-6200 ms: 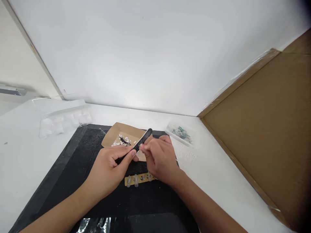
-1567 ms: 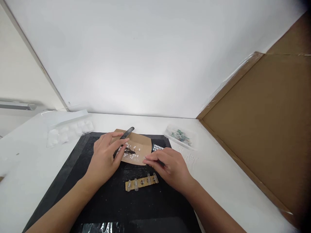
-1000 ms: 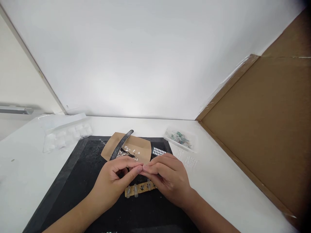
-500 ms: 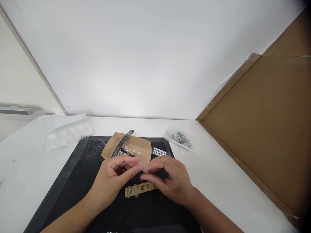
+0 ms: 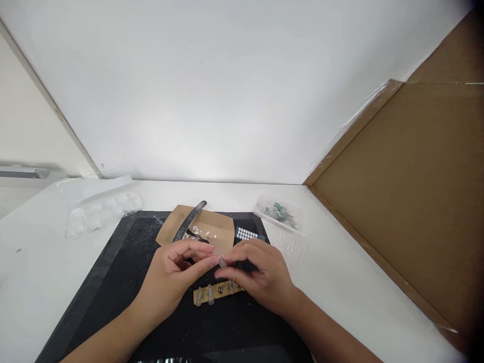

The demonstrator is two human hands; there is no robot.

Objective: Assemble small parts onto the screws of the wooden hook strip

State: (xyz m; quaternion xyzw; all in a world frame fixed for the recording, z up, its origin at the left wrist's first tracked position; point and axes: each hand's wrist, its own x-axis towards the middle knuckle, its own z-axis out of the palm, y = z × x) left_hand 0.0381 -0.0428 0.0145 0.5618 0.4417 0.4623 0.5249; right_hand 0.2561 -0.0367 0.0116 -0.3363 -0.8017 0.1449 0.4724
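Left hand and right hand, fingertips pinched together on one small clear nail tip.

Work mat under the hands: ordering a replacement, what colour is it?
Black mat, clearest in the head view.

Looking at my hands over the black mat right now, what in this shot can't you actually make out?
- Small clear piece pinched between left hand and right hand: too small to identify.
- Right end of the tan strip: hidden under the right hand.
- White bits on the brown paper: too small to name.
- Clear box contents: blurred.
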